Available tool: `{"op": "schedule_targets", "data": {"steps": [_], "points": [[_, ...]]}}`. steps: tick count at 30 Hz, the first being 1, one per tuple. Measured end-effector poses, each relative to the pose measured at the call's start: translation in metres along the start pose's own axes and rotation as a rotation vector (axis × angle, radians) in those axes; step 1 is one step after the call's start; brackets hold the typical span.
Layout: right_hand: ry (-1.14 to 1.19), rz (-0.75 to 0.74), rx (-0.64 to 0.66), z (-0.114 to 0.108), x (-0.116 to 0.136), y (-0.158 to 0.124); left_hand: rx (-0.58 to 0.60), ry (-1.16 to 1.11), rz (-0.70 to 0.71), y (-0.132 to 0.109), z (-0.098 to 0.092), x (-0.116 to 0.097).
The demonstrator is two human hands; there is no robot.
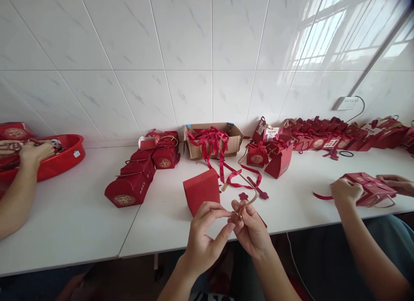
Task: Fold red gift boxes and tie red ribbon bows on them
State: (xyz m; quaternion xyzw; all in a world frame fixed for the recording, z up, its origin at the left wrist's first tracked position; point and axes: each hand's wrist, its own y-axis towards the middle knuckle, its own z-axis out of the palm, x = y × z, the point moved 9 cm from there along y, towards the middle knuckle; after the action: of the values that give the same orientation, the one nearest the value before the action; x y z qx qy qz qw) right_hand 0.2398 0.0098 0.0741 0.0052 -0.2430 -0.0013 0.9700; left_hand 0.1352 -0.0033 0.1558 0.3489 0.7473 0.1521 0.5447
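Observation:
My right hand (251, 232) is closed in a pinch on a narrow tan ribbon (254, 199), which curves up above the fingers. A tiny gold-coloured spot shows at the fingertips. Close against it, my left hand (208, 236) has its fingers bent, with the fingertips meeting those of the right hand. What lies between the left fingers is hidden. Just behind my left hand stands a plain red gift box (202, 189) with a slanted top. Beyond my hands lie a loose red ribbon (244, 184), a red flower-shaped piece (243, 196) and a dark red strip (258, 189).
A cardboard box (194, 151) of red ribbons stands by the wall. Finished red boxes (129, 186) line up at left, more (318, 141) at right. A co-worker's hands (347, 191) tie a box at right; another person's hand (37, 152) is over a red basin (61, 165).

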Motion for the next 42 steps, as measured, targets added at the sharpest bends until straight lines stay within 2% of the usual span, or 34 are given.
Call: {"op": "schedule_targets", "data": {"steps": [8, 13, 20, 23, 31, 38, 42], "points": [[-0.102, 0.014, -0.029, 0.000, -0.007, -0.007, 0.037, 0.006, 0.042, 0.000, -0.005, -0.002], [-0.164, -0.010, -0.041, 0.000, -0.010, -0.009, 0.061, -0.021, 0.024, 0.000, -0.008, 0.007], [-0.207, 0.064, 0.030, 0.004, -0.022, -0.007, 0.121, -0.080, 0.005, 0.001, -0.011, 0.013], [-0.216, 0.085, 0.030, 0.002, -0.025, -0.006, 0.106, 0.002, 0.042, -0.003, -0.014, 0.011], [-0.245, 0.094, 0.041, 0.007, -0.029, -0.005, 0.049, 0.310, 0.288, -0.014, -0.017, 0.000], [-0.162, 0.206, 0.110, 0.015, -0.034, -0.006, 0.010, 0.209, 0.262, -0.018, -0.013, 0.004], [-0.111, 0.282, 0.143, 0.012, -0.038, -0.009, 0.064, 0.233, 0.287, -0.021, -0.008, 0.002]]}}
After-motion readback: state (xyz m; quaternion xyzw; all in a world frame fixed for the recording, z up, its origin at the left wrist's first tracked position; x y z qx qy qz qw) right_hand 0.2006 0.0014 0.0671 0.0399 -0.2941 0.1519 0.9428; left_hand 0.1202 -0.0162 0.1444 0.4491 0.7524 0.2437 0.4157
